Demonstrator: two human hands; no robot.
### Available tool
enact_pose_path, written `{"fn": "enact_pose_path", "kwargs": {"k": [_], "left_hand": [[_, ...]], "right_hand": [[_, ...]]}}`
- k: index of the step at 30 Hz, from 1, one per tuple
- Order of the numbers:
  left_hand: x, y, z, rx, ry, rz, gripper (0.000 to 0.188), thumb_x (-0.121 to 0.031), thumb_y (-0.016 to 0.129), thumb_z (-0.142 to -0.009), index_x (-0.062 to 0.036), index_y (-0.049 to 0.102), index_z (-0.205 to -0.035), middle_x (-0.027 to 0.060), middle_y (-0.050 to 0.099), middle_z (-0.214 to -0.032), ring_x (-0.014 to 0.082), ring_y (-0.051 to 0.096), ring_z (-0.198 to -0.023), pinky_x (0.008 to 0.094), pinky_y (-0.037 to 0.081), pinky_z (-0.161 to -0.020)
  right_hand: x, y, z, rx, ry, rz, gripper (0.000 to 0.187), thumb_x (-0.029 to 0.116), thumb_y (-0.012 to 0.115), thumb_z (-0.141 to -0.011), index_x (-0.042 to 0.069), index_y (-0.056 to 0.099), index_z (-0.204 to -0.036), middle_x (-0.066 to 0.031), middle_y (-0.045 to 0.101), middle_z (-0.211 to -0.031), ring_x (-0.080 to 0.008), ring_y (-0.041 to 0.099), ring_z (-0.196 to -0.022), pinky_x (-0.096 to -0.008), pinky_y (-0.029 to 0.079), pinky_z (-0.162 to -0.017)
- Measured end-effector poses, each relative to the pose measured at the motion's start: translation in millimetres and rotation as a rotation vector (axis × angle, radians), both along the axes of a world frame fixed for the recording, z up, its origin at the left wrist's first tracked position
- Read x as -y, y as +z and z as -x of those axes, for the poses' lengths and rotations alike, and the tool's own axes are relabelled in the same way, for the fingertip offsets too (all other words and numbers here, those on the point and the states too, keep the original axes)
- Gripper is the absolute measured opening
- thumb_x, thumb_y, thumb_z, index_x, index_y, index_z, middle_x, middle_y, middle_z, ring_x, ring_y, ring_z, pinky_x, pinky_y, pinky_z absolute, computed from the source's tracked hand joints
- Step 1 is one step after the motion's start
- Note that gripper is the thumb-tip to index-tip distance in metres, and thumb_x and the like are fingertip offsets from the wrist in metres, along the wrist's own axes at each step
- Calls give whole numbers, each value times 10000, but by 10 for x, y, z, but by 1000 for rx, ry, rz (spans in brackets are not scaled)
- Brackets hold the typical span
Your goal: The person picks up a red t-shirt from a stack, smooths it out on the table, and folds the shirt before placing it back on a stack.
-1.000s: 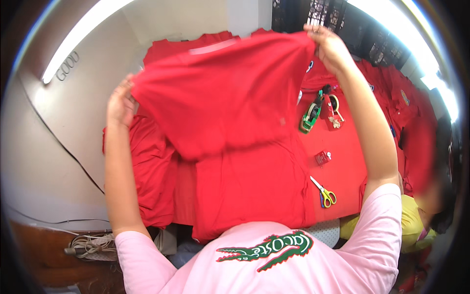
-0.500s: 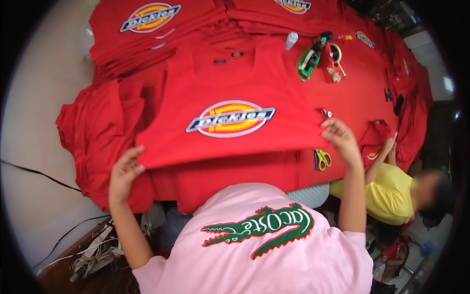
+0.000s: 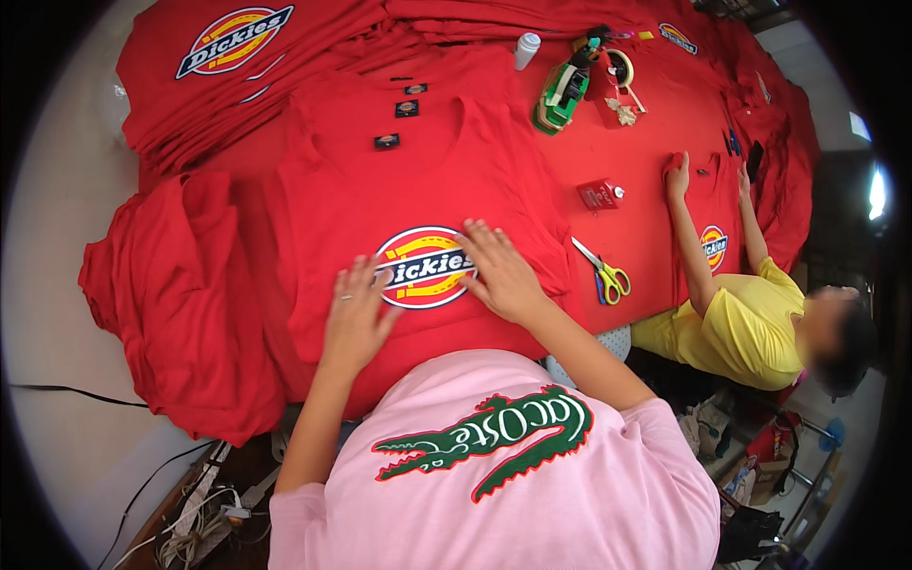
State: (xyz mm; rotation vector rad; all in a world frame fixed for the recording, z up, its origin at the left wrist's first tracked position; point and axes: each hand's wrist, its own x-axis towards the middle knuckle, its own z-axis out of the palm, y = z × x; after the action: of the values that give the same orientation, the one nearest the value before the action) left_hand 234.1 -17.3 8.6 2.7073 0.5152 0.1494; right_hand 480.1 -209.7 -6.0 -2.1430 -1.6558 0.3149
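Note:
A red sleeveless shirt (image 3: 399, 195) with an oval logo print on its chest lies spread out in front of me, on top of other red shirts whose neck labels show above its collar. My left hand (image 3: 359, 313) rests flat on the fabric at the logo's left edge, fingers stretched. On the print's right edge lies my right hand (image 3: 501, 274), also flat with fingers spread. Neither hand grips anything. To the left of this shirt is a crumpled heap of red cloth (image 3: 176, 304).
Yellow-handled scissors (image 3: 613, 282), a small red box (image 3: 600, 196), a green tape dispenser (image 3: 562, 95) and a white bottle (image 3: 526, 50) stand or lie to the right. Folded red shirts (image 3: 313, 47) are stacked behind. A person in yellow (image 3: 731, 323) handles another red shirt at the right.
The shirt, held raised by its lower edge before, now lies flat. Both hands let go of the hem and moved inward onto the print. The person in yellow has spread out their shirt.

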Motion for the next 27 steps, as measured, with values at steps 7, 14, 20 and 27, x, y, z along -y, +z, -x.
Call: {"fn": "enact_pose_path", "kwargs": {"k": [7, 14, 20, 27], "left_hand": [[-877, -257, -648, -61, 85, -270, 812, -575, 547, -1027, -105, 333, -1653, 125, 259, -1740, 325, 227, -1610, 562, 155, -1300], [-2318, -539, -779, -88, 496, -169, 755, -564, 504, -1053, -90, 382, -1627, 154, 365, -1686, 350, 313, -1567, 558, 182, -1286], [-2865, -445, -728, 293, 522, 514, 629, -370, 789, -919, -40, 638, -1432, 133, 676, -1366, 249, 586, -1277, 366, 441, -1107], [-2676, -119, -864, 259, 481, 240, 329, -207, 853, -837, -98, 748, -1130, 20, 708, -972, 196, 648, -948, 417, 337, -1178]], "right_hand": [[-858, -108, -1044, 358, 102, 98, 779, 543, 539, -1027, 143, 322, -1659, -153, 275, -1729, -327, 260, -1597, -506, 191, -1306], [-1534, -62, -1897, 251, 129, -32, 548, 197, 578, -1027, 116, 473, -1559, -87, 382, -1674, -295, 314, -1569, -466, 247, -1291], [-1771, 188, -2152, -57, -129, -248, 412, 109, 768, -791, 102, 714, -1199, -93, 623, -1313, -310, 539, -1299, -458, 378, -1159], [-1880, 367, -2201, 41, -46, -214, 236, 116, 790, -757, 86, 680, -964, -67, 668, -1053, -308, 613, -1092, -437, 433, -1012]]}}
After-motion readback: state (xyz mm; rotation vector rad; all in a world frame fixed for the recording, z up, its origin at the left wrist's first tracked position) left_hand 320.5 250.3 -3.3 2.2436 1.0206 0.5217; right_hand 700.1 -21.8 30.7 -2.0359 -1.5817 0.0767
